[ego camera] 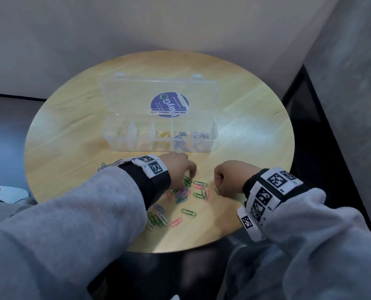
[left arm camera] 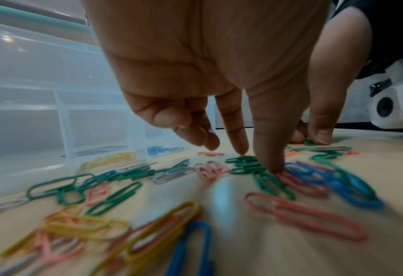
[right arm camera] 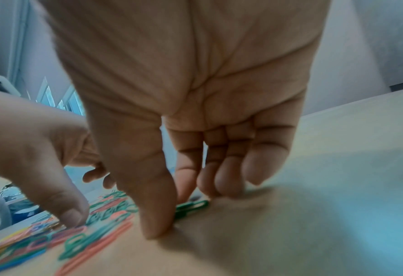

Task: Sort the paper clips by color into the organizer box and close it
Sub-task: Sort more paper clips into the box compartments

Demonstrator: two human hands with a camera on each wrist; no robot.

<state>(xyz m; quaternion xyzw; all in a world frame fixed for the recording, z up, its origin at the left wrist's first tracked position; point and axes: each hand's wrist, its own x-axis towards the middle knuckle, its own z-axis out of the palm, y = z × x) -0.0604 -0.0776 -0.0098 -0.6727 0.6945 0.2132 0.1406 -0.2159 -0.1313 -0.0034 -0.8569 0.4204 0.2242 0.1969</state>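
- Nearest the head camera, grey sleeves with black-and-white coded wristbands [ego camera: 271,191] reach over the round pale wooden table [ego camera: 256,131].
- The right hand [right arm camera: 190,115] pinches a green wire paper clip [right arm camera: 190,206] between thumb and forefinger, flat on the wood at about 4 o'clock.
- The left hand [left arm camera: 207,65] has thumb and forefinger lowered onto a cluster of green clips [left arm camera: 245,164]; whether it grips one cannot be told.
- The mixed loose clips [ego camera: 180,200] lie at 6 o'clock.
- The clear plastic organizer box [ego camera: 160,135], lid open, sits toward 12 o'clock, with yellow, blue and silver clips already in separate compartments.
- Risk: flat clips may slip from a pinch, or tangled ones may lift together and carry a wrong colour in.
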